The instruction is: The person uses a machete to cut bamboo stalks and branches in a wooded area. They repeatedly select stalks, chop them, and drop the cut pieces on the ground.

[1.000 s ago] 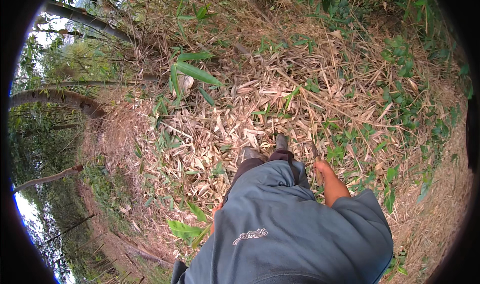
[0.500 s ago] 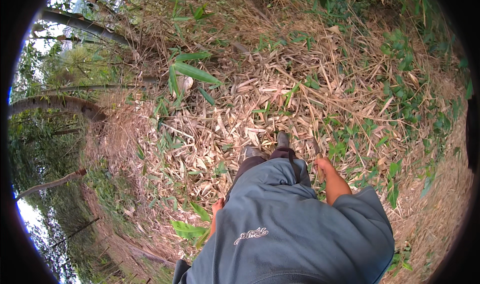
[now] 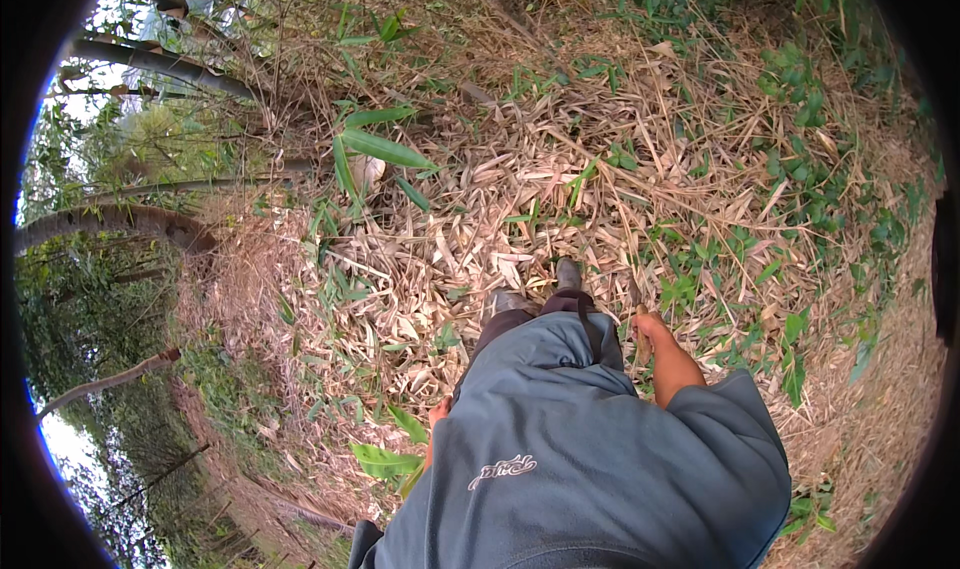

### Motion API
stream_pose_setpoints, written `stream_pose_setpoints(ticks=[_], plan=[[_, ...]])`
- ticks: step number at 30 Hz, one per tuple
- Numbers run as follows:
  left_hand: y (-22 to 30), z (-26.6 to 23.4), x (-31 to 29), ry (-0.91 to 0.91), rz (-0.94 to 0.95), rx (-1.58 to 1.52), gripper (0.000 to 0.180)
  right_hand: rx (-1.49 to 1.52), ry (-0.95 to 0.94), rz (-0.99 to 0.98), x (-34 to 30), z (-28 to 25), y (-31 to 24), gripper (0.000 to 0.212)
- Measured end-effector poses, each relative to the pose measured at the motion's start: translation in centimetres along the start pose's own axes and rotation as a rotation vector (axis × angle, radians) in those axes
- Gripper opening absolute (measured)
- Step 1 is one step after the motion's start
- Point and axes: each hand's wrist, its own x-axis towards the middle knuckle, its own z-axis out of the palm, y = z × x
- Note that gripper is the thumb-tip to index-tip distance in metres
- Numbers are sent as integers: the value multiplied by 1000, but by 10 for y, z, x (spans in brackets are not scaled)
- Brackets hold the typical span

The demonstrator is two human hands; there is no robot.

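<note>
Head view shows a slim tool (image 3: pixel 642 346) in your right hand (image 3: pixel 654 327), out to the right of your body and above the leaf-covered ground. Your fingers are wrapped around it. A tan, wood-like length shows on the near side of your fist, and a thin, darker brown part points away from you past it. That far part blends with the leaves, so you cannot tell its exact shape or whether its tip touches them.

Your left hand (image 3: pixel 440 410) hangs beside the left edge of your blue-grey shirt (image 3: pixel 590 439), which partly covers it; whether it is closed or holds anything, you cannot tell. Your dark trousers (image 3: pixel 503 331) lead down to two grey shoes (image 3: pixel 568 273), standing on dry, tan leaves (image 3: pixel 480 199).

A broad-leaved green plant (image 3: pixel 385 462) grows near your left forearm. Farther ahead, long green leaves (image 3: pixel 388 149) stand over the litter. Well off to your left, a thick curved trunk (image 3: pixel 120 225) and a thinner bare branch (image 3: pixel 110 379) reach in from the edge.
</note>
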Motion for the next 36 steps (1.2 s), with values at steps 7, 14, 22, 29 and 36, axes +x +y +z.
stream_pose_setpoints(ticks=[7, 14, 22, 29, 36], plan=[[-7, 4, 8, -16, -29, 152, 38, 95, 12, 6, -14, 1, -5, 27], [-10, 8, 2, -50, -228, -221, 34, 61, 12, 2, -5, -5, -2, 26], [-13, 18, 3, 9, -125, -130, 23, 95, 9, -21, -6, -10, -3, 24], [-19, 23, -8, -30, -253, -133, 28, 79, -47, -40, -7, -10, 7, 19], [-3, -12, -20, -59, -436, -303, 35, 188, -10, -32, -8, 7, 16, 18]])
